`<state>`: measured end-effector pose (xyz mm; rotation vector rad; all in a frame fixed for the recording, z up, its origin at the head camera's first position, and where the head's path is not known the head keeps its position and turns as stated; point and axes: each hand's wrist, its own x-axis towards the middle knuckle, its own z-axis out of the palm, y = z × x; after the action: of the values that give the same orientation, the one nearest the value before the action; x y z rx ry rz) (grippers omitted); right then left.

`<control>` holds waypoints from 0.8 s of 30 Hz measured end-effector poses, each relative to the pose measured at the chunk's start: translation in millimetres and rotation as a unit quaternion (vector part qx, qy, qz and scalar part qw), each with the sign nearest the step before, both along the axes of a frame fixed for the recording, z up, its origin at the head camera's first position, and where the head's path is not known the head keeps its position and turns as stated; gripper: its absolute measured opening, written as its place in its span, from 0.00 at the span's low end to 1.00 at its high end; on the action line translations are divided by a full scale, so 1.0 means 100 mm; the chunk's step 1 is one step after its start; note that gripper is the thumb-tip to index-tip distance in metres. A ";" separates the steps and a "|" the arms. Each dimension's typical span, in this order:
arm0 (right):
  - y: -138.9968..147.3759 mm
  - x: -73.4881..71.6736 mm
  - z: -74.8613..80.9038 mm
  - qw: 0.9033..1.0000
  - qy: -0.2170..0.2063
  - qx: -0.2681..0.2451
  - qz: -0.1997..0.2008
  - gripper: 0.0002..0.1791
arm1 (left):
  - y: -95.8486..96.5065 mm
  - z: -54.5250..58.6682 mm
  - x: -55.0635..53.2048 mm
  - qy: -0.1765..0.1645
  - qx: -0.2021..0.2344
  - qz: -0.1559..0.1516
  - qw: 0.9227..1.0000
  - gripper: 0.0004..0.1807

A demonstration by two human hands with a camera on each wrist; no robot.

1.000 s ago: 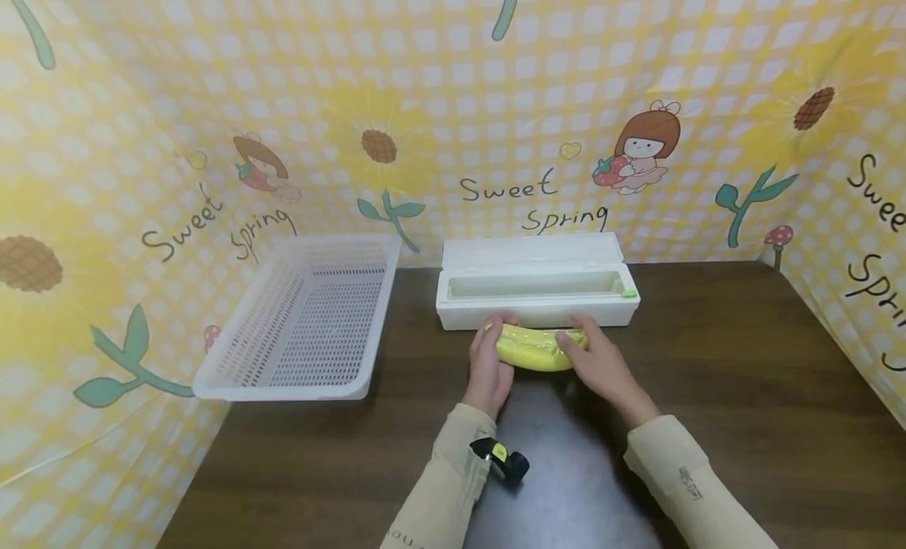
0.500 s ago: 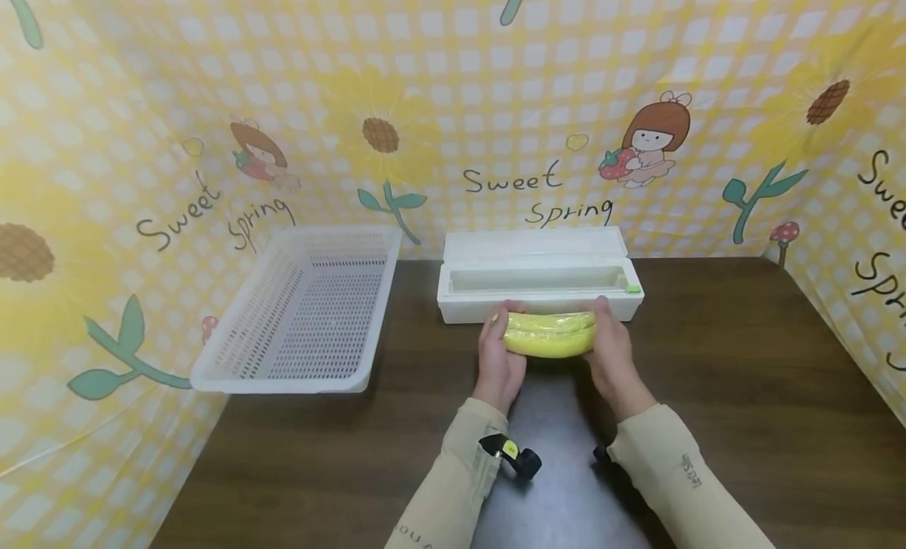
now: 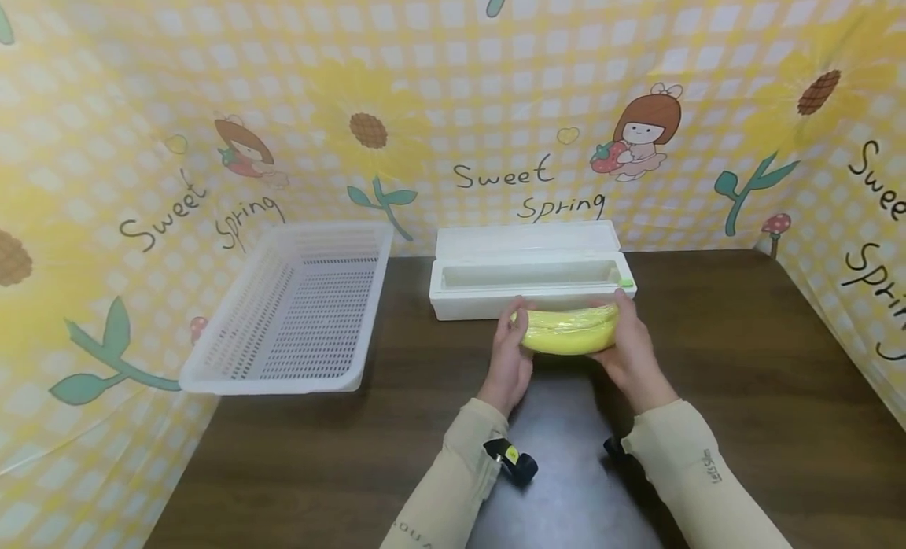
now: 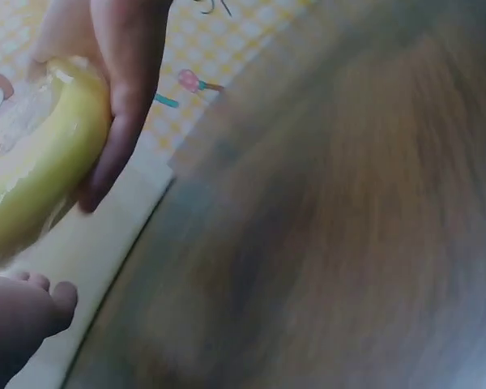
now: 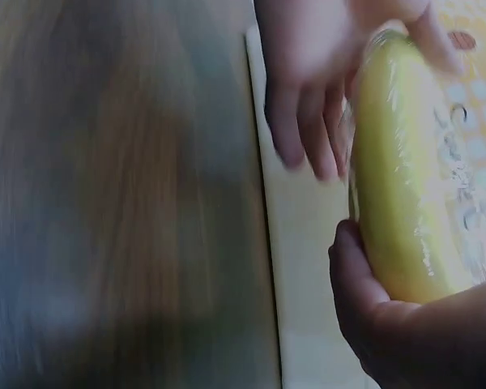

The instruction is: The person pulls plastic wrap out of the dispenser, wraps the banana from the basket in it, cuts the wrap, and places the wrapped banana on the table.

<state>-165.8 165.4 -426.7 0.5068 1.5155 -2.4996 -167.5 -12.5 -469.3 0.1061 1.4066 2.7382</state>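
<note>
A yellow banana (image 3: 569, 331) wrapped in clear plastic film is held up between both hands, lying roughly level in the head view. My left hand (image 3: 510, 360) grips its left end, thumb on the near side. At the other end my right hand (image 3: 635, 360) holds it, thumb up along the tip. Glossy film shows on the banana (image 5: 401, 170) in the right wrist view. Just behind the hands stands a long white box (image 3: 534, 307) with its lid raised, a hollow trough inside and a small green piece (image 3: 626, 282) at its right end.
To the left on the dark wooden table (image 3: 304, 462) sits a white perforated plastic basket (image 3: 276, 385) with nothing visible in it. A yellow checked cloth (image 3: 425, 53) with sunflowers and lettering hangs behind and along both sides.
The right hand has turned and slid outward to the banana's right end, baring more of the fruit. Both hands and the banana have shifted a little right and up.
</note>
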 end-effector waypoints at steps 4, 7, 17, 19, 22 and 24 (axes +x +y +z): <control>0.23 0.02 0.01 1.000 -0.002 0.005 0.000 0.39 | -0.07 0.05 -0.02 0.006 -0.152 0.015 0.988 0.29; 0.36 0.03 -0.02 1.000 -0.007 0.003 0.005 0.41 | -0.08 0.10 -0.03 0.009 -0.245 0.009 0.970 0.22; 0.52 0.00 -0.15 0.969 -0.007 0.248 -0.006 0.42 | 0.08 0.03 -0.10 -0.017 -0.293 -0.024 0.956 0.19; 0.54 -0.01 -0.16 0.955 -0.008 0.297 -0.012 0.40 | 0.11 0.01 -0.12 -0.025 -0.294 -0.027 0.955 0.19; 0.58 -0.03 -0.16 0.954 -0.004 0.300 -0.007 0.42 | 0.15 -0.03 -0.14 -0.035 -0.294 -0.026 0.955 0.18; 0.60 -0.03 -0.15 0.955 0.001 0.295 -0.001 0.43 | 0.17 -0.04 -0.14 -0.042 -0.294 -0.025 0.955 0.18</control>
<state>-169.1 225.6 -441.9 0.5796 2.2598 -2.0087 -181.9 4.3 -473.0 -0.0061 2.0763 2.1365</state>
